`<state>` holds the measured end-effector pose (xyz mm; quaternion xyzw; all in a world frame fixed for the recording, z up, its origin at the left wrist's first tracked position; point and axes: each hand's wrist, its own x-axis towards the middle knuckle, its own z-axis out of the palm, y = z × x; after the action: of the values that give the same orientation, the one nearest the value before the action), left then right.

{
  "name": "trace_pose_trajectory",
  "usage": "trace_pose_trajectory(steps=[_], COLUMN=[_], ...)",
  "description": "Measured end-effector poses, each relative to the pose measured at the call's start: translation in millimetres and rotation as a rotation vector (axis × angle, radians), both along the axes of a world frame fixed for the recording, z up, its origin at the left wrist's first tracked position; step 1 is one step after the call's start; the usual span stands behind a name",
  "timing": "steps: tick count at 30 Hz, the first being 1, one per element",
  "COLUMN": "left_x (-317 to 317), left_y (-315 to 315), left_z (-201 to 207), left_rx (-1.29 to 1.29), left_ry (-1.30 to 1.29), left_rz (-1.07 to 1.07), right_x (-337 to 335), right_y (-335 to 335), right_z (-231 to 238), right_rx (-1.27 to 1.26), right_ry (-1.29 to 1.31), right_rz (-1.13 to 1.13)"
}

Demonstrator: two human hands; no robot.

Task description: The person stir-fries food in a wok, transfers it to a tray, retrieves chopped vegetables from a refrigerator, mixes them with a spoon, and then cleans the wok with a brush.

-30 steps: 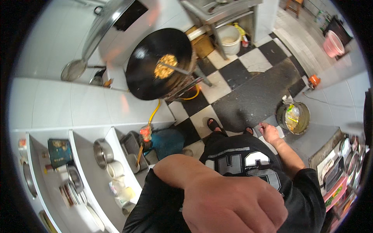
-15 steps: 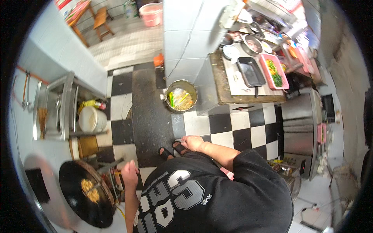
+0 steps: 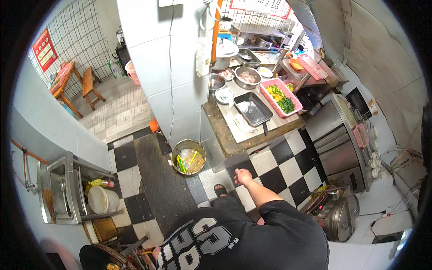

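Observation:
My right hand hangs in front of me over the checkered floor, its fingers curled closed with nothing visible in them. The worktop lies a little beyond it, bearing a black rectangular pan and a pink basket of cut yellow and green vegetables. Only a sliver of my left hand shows beside my shirt; its fingers are hidden. That hand is nearest the stove side, where a black wok holds some yellowish food, cut off by the lower edge.
A bucket of scraps stands by the worktop's left corner. A metal sink and white bucket are at left. Steel bowls, one a bowl of raw meat, crowd the worktop's back. A steel cabinet and lidded pot stand right.
I have turned and moved toward the worktop, which now appears nearer. The wok has slid toward the lower edge. My left hand has dropped mostly out of sight; my right hand has swung rightward.

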<state>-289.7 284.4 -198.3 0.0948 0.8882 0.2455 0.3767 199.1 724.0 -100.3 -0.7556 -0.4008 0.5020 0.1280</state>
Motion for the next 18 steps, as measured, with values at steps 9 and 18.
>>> trace_pose_trajectory(steps=[9, 18], left_x=[82, 212], left_y=[112, 181], left_z=[9, 94], left_rx=[0.138, 0.08], left_ry=[-0.051, 0.002], left_rz=[0.085, -0.366], right_x=[113, 160], right_y=[213, 296], right_z=[8, -56], right_rx=[0.234, 0.043], right_ry=[0.365, 0.446], right_rz=[-0.653, -0.543])
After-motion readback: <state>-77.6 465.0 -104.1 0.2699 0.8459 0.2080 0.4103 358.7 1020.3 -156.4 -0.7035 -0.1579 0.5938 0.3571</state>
